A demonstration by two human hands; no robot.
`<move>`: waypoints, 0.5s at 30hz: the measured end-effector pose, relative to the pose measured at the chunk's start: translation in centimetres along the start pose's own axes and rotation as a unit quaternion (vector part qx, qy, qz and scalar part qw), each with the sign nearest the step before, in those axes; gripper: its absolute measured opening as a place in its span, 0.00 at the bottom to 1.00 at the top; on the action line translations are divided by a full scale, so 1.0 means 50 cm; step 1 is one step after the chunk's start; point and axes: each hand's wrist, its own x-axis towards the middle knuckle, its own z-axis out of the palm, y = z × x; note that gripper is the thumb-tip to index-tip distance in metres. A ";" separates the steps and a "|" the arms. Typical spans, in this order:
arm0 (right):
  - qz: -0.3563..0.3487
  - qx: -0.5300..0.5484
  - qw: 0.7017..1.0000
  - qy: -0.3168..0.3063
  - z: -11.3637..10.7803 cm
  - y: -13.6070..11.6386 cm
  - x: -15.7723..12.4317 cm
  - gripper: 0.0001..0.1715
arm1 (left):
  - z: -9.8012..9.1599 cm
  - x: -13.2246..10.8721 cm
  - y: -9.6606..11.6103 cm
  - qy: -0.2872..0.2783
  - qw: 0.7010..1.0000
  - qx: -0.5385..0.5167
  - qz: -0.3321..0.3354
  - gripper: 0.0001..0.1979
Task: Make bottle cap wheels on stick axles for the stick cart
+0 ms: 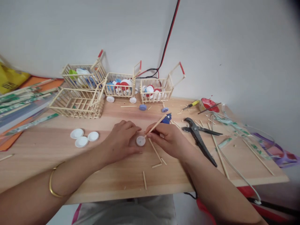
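Note:
My left hand (123, 137) rests on the wooden table (112, 178) with its fingers closed on a small white bottle cap (141, 141). My right hand (167, 137) pinches a thin wooden stick (156, 125), and the stick's lower tip touches the cap's edge. The stick slants up to the right. Short cut sticks (156, 151) lie on the table just below both hands. Three loose white caps (83, 138) lie to the left of my left hand.
Three small stick-built carts (122, 82) filled with coloured caps stand at the back, with an empty stick crate (77, 103) beside them. Black pliers (199, 137) lie right of my right hand. A red bowl (208, 104), a yellow screwdriver (191, 105) and wrapped chopsticks (23, 97) lie around.

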 end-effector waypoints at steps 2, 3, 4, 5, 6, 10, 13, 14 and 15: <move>-0.018 -0.005 1.000 -0.013 0.005 0.001 0.002 0.10 | 0.004 0.001 0.004 -0.011 1.000 0.019 -0.002 0.26; -0.020 -0.005 1.000 -0.019 0.008 0.001 0.003 0.10 | 0.005 0.001 0.007 -0.012 1.000 0.022 -0.001 0.24; -0.020 -0.005 0.999 -0.027 0.010 0.002 0.004 0.10 | 0.005 0.002 0.011 -0.013 1.000 0.023 0.000 0.21; -0.018 -0.006 0.999 -0.034 0.012 0.003 0.004 0.10 | 0.006 0.002 0.013 -0.012 1.000 0.024 0.001 0.19; -0.016 -0.007 0.999 -0.041 0.014 0.005 0.004 0.10 | 0.006 0.003 0.015 -0.011 1.000 0.023 0.003 0.17; -0.017 -0.008 0.999 -0.050 0.022 0.013 0.004 0.10 | 0.009 0.004 0.016 -0.008 1.000 0.021 0.012 0.11; -0.021 -0.012 0.998 -0.051 0.025 0.017 0.004 0.10 | 0.012 0.004 0.016 -0.008 1.000 0.019 0.013 0.11; -0.023 -0.013 0.998 -0.051 0.025 0.018 0.005 0.10 | 0.012 0.004 0.016 -0.007 1.000 0.018 0.013 0.11; -0.025 -0.014 0.998 -0.050 0.025 0.019 0.005 0.10 | 0.013 0.004 0.015 -0.007 1.000 0.016 0.012 0.11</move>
